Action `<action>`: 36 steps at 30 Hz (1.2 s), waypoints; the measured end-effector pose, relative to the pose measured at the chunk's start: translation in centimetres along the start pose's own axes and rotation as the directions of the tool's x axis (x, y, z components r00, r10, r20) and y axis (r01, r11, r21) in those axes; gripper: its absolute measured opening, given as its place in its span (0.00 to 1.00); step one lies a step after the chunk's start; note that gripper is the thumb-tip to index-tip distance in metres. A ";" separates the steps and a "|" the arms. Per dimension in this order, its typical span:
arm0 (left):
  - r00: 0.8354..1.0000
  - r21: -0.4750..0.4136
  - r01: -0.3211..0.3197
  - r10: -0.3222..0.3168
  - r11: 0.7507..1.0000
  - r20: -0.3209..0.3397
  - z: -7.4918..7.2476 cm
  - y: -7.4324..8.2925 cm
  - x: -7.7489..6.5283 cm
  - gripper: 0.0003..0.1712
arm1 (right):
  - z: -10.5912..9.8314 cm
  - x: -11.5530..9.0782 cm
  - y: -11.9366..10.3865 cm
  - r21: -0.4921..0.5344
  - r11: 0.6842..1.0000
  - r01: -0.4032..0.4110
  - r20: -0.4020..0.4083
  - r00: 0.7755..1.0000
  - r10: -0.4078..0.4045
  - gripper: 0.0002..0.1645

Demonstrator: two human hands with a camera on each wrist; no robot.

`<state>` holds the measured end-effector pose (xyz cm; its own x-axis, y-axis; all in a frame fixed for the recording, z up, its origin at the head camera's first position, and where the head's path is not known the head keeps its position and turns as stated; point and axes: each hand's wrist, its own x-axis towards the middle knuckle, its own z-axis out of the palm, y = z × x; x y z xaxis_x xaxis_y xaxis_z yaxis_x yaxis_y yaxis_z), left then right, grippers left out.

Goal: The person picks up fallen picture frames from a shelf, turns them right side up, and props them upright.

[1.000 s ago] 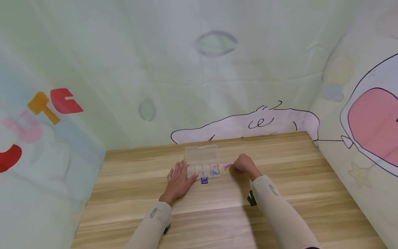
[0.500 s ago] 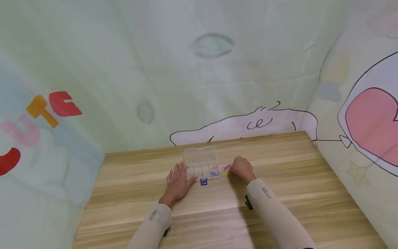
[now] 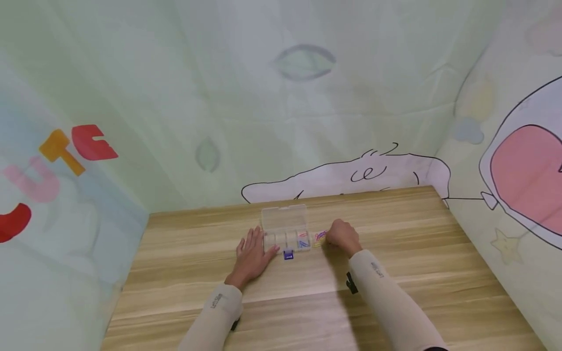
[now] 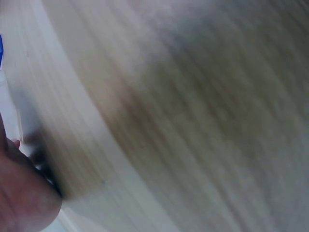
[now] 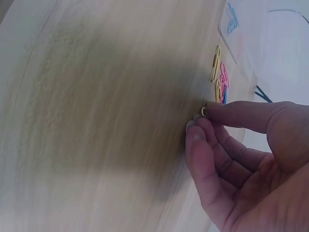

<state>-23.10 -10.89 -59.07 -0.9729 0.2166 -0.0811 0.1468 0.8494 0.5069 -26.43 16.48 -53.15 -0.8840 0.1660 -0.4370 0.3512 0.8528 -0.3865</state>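
Observation:
A clear plastic compartment box lies on the table with its lid raised at the back. Blue and pink paper clips lie in its right-end compartment. My left hand rests at the box's left end, fingers straight and thumb on the front edge. Right of the box is a small pile of pink, yellow and blue paper clips. Beside this pile, my right hand pinches a yellow paper clip between thumb and fingertips; only its rounded end shows.
The wood-grain table runs back to a printed cloth wall. A small dark-blue piece sits at the box's front edge. More printed cloth stands at the left and right sides.
My right hand has shifted slightly and turned beside the clip pile, its forearm swinging a little left. The left hand and the box stay in place.

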 end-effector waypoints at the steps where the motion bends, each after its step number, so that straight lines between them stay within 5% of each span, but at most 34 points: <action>1: 1.000 0.001 0.000 0.000 1.000 0.000 0.0 0.0 0.0 0.45 | -0.1 0.1 0.1 0.019 1.000 0.003 0.006 1.000 -0.004 0.17; 9: 1.000 0.005 -0.002 0.002 1.000 0.004 0.1 -0.2 0.1 0.46 | -0.1 1.1 0.3 0.233 0.971 0.051 0.068 0.995 -0.069 0.17; 16: 1.000 0.011 0.001 -0.001 1.000 0.004 0.1 -0.2 0.2 0.46 | 0.6 1.0 -1.4 0.499 0.866 0.013 0.188 0.974 -0.123 0.11; 20: 1.000 0.013 0.000 0.000 1.000 0.001 0.2 -0.3 0.2 0.46 | 1.2 0.5 -2.7 0.559 0.829 0.004 0.226 0.961 -0.157 0.07; 36: 1.000 0.017 -0.012 0.012 1.000 -0.016 0.2 -0.2 0.2 0.45 | 2.4 -0.2 -4.9 0.496 0.866 0.063 0.226 0.953 -0.199 0.07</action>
<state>-23.24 -10.90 -59.33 -0.9739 0.2188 -0.0609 0.1612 0.8549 0.4930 -27.19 11.11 -53.11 -0.8430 -0.1239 -0.5235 0.4014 0.5032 -0.7653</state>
